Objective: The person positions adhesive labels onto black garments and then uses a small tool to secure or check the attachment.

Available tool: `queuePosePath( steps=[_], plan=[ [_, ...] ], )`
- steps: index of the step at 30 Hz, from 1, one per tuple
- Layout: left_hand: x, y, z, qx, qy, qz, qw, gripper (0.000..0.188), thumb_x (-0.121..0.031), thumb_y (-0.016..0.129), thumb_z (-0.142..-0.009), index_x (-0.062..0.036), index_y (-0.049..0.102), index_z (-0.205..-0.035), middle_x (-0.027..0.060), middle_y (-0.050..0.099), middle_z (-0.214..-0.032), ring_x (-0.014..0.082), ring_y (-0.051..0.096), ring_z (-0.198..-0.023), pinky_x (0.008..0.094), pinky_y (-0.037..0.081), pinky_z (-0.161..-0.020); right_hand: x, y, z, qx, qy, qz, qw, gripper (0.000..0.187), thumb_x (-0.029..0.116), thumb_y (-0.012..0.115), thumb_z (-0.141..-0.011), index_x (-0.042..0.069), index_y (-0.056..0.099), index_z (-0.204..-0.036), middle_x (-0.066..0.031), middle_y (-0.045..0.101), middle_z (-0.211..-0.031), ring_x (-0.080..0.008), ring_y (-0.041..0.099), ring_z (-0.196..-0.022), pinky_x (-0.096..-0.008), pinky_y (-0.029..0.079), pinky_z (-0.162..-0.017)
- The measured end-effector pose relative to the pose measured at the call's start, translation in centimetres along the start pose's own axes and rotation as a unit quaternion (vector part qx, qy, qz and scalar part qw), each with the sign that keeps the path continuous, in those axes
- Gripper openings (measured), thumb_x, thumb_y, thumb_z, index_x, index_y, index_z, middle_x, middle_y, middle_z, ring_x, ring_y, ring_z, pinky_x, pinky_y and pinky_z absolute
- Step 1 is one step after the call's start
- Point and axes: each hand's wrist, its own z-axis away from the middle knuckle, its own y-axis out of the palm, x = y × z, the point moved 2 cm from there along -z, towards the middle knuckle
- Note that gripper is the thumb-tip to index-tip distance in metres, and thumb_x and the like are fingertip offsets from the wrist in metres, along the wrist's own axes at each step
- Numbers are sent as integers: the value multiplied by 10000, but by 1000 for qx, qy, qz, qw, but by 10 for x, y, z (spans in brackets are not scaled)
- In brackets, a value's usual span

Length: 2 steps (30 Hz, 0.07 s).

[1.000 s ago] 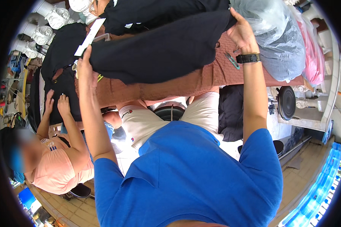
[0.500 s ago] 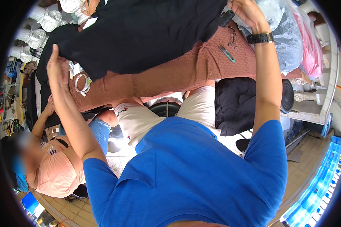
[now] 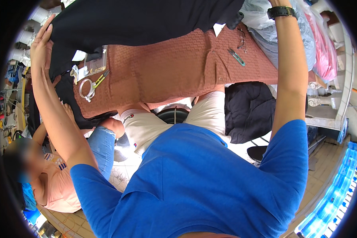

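Observation:
A large black cloth [image 3: 146,22] spans the far part of the table and runs out of the top of the picture. At its left edge is my left hand [image 3: 42,44], its fingers stretched out and apart, alongside the cloth. My right arm reaches to the top edge on the right, and only the wrist with a black watch [image 3: 282,12] shows. The fingers of my right hand are cut off by the top edge. Teal thread snips [image 3: 237,57] lie on the brown textured table cover [image 3: 158,65], with eyeglasses [image 3: 242,39] just beyond them.
Yellow-green snips [image 3: 101,79], a white ring-shaped roll [image 3: 86,89] and a clear plastic box [image 3: 96,63] sit at the table's left. Filled plastic bags [image 3: 293,39] crowd the right. A person in a peach top [image 3: 59,190] sits close on my left. Black fabric [image 3: 250,111] hangs beside my leg.
Both my hands have moved farther away and apart, the right one mostly out of the picture. The black cloth has shifted away, uncovering more brown cover, the plastic box and the yellow-green snips.

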Motion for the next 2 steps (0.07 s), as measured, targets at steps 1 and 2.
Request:
queuePosePath(
  steps=[1, 2],
  plan=[
    [3, -8, -6, 10, -1, -15, 1000, 415, -148, 567, -1035, -71, 558, -1443, 61, 503, -1513, 57, 537, -1257, 163, 418, -1022, 4, -1, 0, -8, -4, 12, 1000, 323, 10, 557, -980, -8, 610, -1298, -95, 672, -1179, -184, 630, -1050, -318, 492, -949],
    [4, -7, -7, 11, -1, -14, 1000, 415, -148, 567, -1035, -71, 558, -1443, 61, 503, -1513, 57, 537, -1257, 163, 418, -1022, 7, -2, 1, -18, -7, 26, 999, 336, 9, 558, -978, -10, 607, -1310, -103, 666, -1202, -188, 624, -1065, -321, 486, -961]
  ],
)
